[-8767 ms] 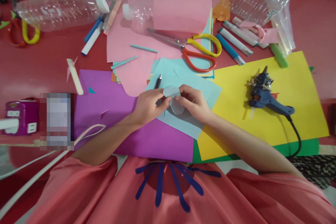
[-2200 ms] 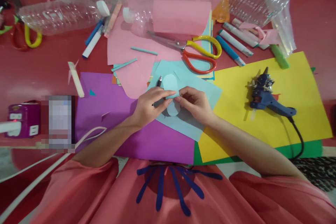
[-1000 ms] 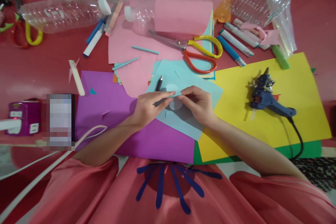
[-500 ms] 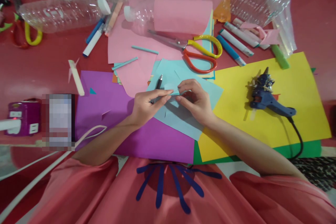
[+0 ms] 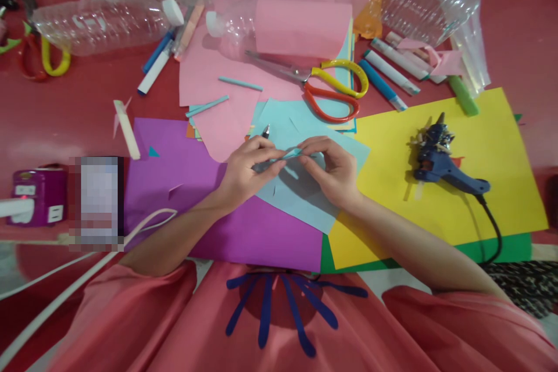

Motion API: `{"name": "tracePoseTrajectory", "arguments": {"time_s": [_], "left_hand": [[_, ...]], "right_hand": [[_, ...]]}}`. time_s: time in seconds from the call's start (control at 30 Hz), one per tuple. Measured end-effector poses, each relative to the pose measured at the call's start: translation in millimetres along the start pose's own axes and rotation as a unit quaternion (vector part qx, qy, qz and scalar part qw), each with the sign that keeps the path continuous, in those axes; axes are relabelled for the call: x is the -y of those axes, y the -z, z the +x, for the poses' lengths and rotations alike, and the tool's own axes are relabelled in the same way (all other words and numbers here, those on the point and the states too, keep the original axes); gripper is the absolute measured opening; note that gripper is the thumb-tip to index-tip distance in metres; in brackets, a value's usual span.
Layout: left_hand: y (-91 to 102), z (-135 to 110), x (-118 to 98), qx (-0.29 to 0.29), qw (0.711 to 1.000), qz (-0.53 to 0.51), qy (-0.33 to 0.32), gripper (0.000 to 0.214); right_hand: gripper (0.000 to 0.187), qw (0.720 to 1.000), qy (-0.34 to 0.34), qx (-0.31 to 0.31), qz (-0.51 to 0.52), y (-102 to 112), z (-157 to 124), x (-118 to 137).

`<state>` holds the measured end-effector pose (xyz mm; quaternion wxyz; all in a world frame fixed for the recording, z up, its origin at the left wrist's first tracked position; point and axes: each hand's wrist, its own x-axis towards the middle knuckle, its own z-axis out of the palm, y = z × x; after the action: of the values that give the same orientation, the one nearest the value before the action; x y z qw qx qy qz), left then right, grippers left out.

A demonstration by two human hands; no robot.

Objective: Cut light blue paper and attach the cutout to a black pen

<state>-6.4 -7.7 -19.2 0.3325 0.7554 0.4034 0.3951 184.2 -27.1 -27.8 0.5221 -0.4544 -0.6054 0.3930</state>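
Between my two hands is a small strip of light blue paper (image 5: 292,153). My left hand (image 5: 248,171) pinches its left end between thumb and fingers. At the other end, the thumb and fingertips of my right hand (image 5: 333,168) grip it. Both hands are just above a light blue paper sheet (image 5: 314,206). A dark pen (image 5: 265,131) lies by my left hand, partly hidden behind the fingers. Beyond the hands, scissors (image 5: 311,77) with yellow and red handles rest on pink paper (image 5: 204,70), where thin rolled blue paper sticks (image 5: 240,83) also lie.
A blue glue gun (image 5: 449,174) lies on yellow paper (image 5: 501,133) at right. Purple paper (image 5: 174,151) spreads at left, near a phone (image 5: 100,200) and a white cable (image 5: 74,302). Plastic bottles (image 5: 104,23) and several markers (image 5: 392,72) lie farther back.
The blue paper strip has been turned and looks narrower and more curled. My left fingers have bent more, and my right hand has shifted slightly to the right.
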Motion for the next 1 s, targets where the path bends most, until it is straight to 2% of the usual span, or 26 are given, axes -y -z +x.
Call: {"name": "tracePoseTrajectory", "arguments": {"time_s": [0.07, 0.13, 0.27, 0.67, 1.0], "left_hand": [[0.6, 0.0, 0.4, -0.010, 0.998, 0.035, -0.049, 0.012], [1.3, -0.1, -0.2, -0.010, 0.996, 0.046, -0.071, 0.013], [2.7, 0.3, -1.8, 0.001, 0.996, 0.059, -0.067, 0.016], [1.6, 0.4, 0.9, -0.016, 0.997, 0.053, -0.061, 0.010], [-0.2, 0.9, -0.1, -0.012, 0.991, 0.099, -0.088, 0.012]], "right_hand": [[0.007, 1.000, 0.016, 0.005, -0.018, 0.2, 0.8, 0.4], [0.009, 0.998, 0.043, 0.018, -0.029, 0.3, 1.6, 1.3], [0.013, 0.994, 0.083, 0.038, -0.055, 0.9, 2.5, 2.9], [0.013, 0.990, 0.115, 0.029, -0.075, -0.4, 1.9, -0.9], [0.011, 0.992, 0.107, 0.022, -0.063, -0.4, 0.6, -2.5]]}}
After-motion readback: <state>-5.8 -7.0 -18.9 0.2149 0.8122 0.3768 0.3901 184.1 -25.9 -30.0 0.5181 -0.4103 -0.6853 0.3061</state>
